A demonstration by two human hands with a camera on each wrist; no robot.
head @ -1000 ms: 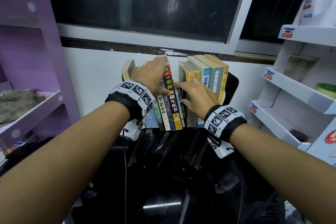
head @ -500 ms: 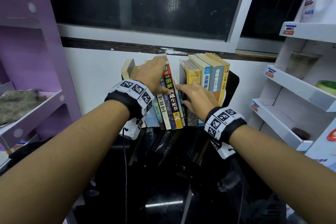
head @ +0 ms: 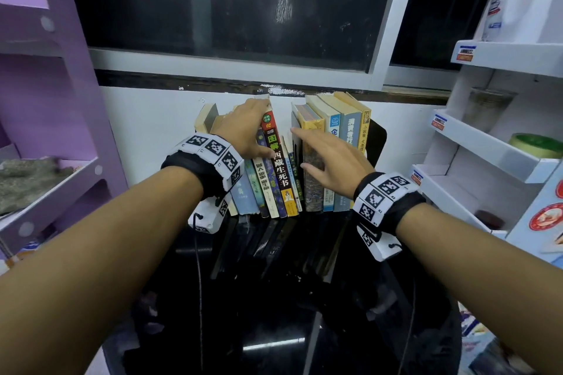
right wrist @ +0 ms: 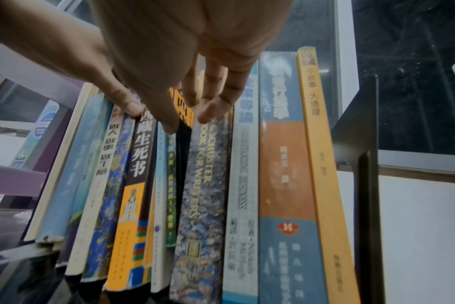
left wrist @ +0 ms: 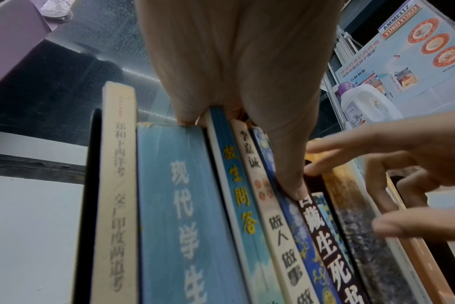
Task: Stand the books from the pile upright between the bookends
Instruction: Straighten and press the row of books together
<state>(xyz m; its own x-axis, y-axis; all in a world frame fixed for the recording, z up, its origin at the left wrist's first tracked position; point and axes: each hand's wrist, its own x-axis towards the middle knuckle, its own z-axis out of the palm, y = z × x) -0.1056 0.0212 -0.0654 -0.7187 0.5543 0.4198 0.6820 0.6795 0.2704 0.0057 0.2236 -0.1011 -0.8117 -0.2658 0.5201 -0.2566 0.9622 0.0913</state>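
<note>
Books (head: 285,161) standing between black bookends (right wrist: 361,185) on the dark bench (head: 274,298). Left hand (head: 243,131) clamped over the left bunch, right hand (head: 332,158) flat, fingers apart, pressing spines. Could tip the leaning middle ones if let go too soon.

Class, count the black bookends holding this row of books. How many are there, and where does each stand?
2. The left bookend stands at the row's left end, against the cream book. The right bookend stands at the right end, beside the yellow book.
</note>
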